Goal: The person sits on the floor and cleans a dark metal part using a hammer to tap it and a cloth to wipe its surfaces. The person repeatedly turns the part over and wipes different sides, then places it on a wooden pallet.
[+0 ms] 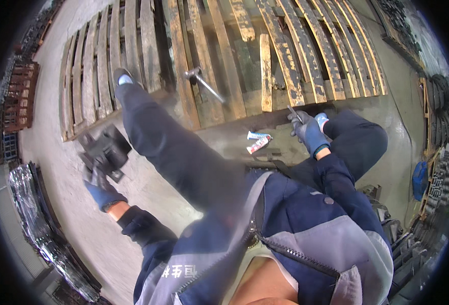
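Out to the left, my left hand, in a dark glove, grips the lower edge of a black, block-shaped part with flanges. The part is slightly blurred, beside my outstretched leg and off the pallet's edge. On the right, near my bent knee, my right hand, also gloved, is closed round a thin, pen-like metal tool whose tip points up toward the pallet. Its exact kind does not show. A hammer with a metal handle lies across the pallet slats ahead of me.
Wooden pallets spread across the far side, with a loose short slat. Two small tubes lie on the floor between my legs. Stacked dark metal parts stand at right, a wrapped bundle at left.
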